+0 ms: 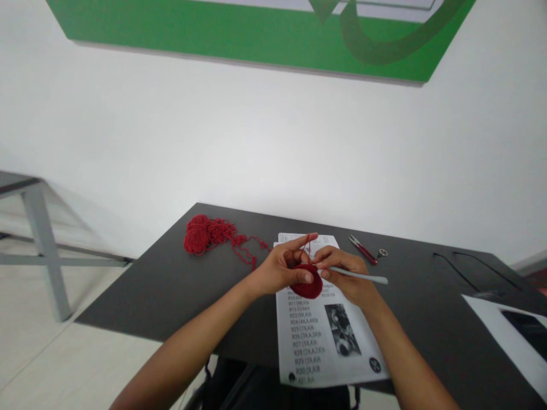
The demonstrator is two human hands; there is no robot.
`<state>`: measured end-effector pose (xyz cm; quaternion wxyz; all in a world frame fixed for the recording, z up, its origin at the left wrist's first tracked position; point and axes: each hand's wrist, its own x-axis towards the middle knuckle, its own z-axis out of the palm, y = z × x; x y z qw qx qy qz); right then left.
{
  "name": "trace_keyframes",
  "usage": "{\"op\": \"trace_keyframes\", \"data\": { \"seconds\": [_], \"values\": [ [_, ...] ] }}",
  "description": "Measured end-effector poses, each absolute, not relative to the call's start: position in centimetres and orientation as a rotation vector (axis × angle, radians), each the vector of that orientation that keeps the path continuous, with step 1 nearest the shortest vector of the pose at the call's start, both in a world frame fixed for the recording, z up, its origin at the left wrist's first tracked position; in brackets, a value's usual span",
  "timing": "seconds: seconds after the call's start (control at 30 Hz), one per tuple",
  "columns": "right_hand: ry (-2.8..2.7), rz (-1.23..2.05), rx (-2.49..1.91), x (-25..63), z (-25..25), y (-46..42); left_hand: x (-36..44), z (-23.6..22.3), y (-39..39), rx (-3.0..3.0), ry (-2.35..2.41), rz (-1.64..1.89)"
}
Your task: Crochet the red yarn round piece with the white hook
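Over paper [337, 370], left fingers [304, 277] pinching one red piece [308, 289] (round); right fingers [335, 259], one hook [361, 275]

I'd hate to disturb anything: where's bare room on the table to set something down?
The tabletop is bare left of the printed sheet, nearer than the red yarn, though the left forearm passes over it; and between the right forearm and the white paper. Over the sheet it's crowded: the left hand holds red crochet, the right hand a hook.
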<state>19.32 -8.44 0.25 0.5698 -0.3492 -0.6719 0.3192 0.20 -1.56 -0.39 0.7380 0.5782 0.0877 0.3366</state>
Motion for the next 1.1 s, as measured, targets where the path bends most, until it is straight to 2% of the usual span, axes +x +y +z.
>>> {"op": "trace_keyframes", "data": {
  "seconds": [0.5,0.87,1.1],
  "values": [
    [-1.626,0.819,-0.824,20.6,0.1,-8.8,-0.5,-0.2,-1.0,1.202,0.164,0.632],
    [-1.17,1.1,-0.726,17.6,-1.4,-9.0,-0.9,0.1,-0.4,1.182,0.16,0.695],
    [-1.214,1.02,-0.72,17.4,-1.5,-9.3,-0.9,-0.3,-0.3,1.169,0.15,0.684]
  ]
}}
